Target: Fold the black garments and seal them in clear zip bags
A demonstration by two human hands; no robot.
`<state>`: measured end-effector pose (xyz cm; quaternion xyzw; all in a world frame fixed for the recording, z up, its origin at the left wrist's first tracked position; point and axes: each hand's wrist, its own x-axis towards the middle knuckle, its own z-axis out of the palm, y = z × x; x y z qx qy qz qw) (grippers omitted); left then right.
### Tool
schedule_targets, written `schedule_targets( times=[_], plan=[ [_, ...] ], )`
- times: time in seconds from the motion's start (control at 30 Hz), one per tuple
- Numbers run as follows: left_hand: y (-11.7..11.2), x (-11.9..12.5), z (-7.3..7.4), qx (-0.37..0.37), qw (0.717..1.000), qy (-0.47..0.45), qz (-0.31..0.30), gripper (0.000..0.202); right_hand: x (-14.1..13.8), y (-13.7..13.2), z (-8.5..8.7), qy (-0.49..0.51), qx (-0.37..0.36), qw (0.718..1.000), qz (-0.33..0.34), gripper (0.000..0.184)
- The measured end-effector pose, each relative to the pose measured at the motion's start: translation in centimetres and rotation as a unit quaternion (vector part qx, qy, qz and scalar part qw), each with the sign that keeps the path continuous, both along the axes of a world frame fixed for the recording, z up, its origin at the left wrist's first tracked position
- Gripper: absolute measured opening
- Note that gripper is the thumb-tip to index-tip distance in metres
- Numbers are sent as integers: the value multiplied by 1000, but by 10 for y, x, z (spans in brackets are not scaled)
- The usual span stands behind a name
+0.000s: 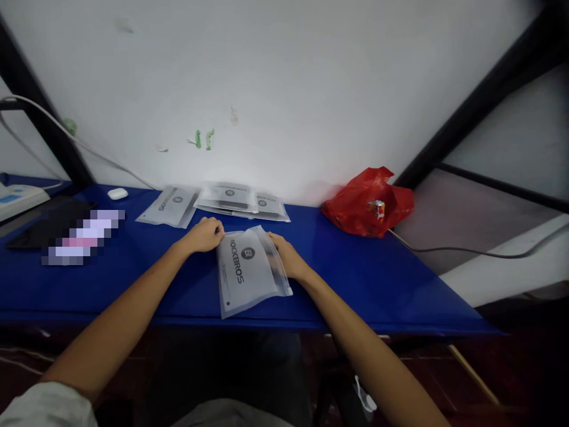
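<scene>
A frosted grey zip bag (249,270) printed with a logo lies tilted on the blue table (377,284), near its front edge. My left hand (203,235) is curled in a loose fist and pinches the bag's top left corner. My right hand (284,255) grips the bag's right edge, with its fingers partly under the plastic. A single bag of the same kind (168,206) lies flat farther back to the left. A small stack of such bags (242,200) rests against the wall behind my hands.
A crumpled red plastic bag (368,203) sits at the back right with a cable running off to the right. A white earbud case (118,193), a black flat item (44,228) and a white device (20,198) are at the left. A white wall stands close behind the table.
</scene>
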<state>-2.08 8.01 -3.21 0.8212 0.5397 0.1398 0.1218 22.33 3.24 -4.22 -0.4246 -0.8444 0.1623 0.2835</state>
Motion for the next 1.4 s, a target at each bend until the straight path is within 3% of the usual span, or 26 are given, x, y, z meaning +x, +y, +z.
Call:
schedule_targets(
  times=[0.13,0.27,0.4,0.53,0.67,0.8,0.93,1.03,1.13,1.2,1.3,1.4],
  plan=[
    [-10,-3,4,-1,1000,-2,19,17,3,-2,4,8,-4,1000,17,22],
    [-22,-10,9,16,999,3,39,16,10,-2,3,-18,-25,995,-98,24],
    [-24,-35,17,40,998,-1,43,17,19,-3,1,-40,-35,982,-180,19],
    [-9,-75,32,60,997,0,55,17,26,-1,0,-52,-28,975,-216,18],
    [16,-112,48,31,996,22,75,22,29,1,-2,-51,-20,973,-224,20],
    [35,-126,52,43,988,63,133,27,28,0,-6,-38,-19,973,-225,19],
    [25,-99,43,134,962,134,195,33,25,-2,-8,-13,-5,972,-236,23],
    [-1,-58,32,155,972,138,112,37,28,-1,-1,14,17,971,-238,30],
    [-26,-15,18,109,987,114,16,38,40,7,8,-4,23,972,-232,35],
    [-34,7,10,78,990,120,5,36,50,13,9,-55,11,972,-226,36],
    [-31,23,1,93,987,124,28,39,64,20,0,-115,1,970,-214,36],
    [-20,21,-9,113,986,115,47,42,70,20,-15,-124,9,969,-212,38]
  ],
)
